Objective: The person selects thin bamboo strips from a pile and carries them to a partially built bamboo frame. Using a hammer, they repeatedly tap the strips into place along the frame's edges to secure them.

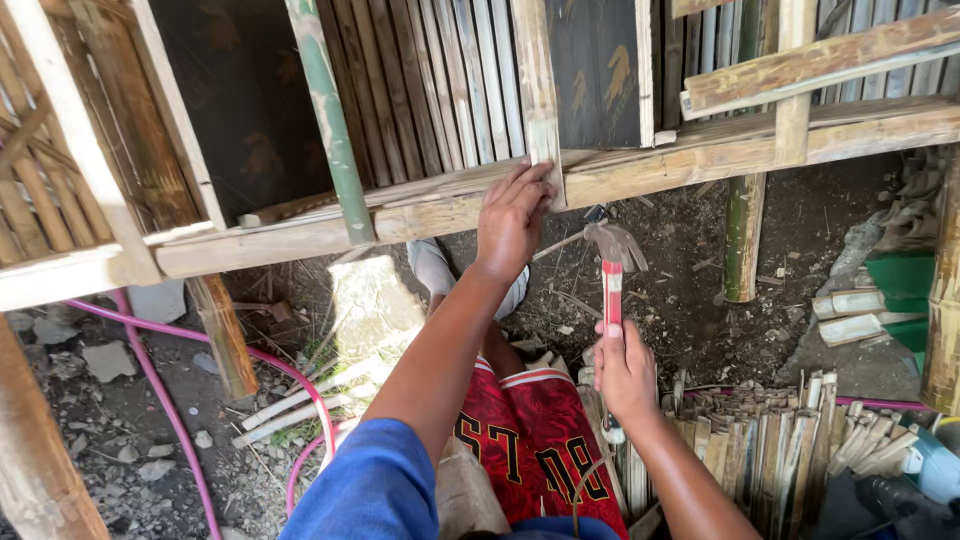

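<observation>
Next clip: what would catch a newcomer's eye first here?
At centre, the right hand grips a red-handled hammer raised below a horizontal wooden rail. The left hand presses an upright slat against that rail. A bundle of cut bamboo strips lies at lower right; a pink hose curls lower left.

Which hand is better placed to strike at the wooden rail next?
The right hand: it already grips the red-handled claw hammer, head raised near the horizontal wooden rail. The left hand is pressed flat on that rail.
</observation>
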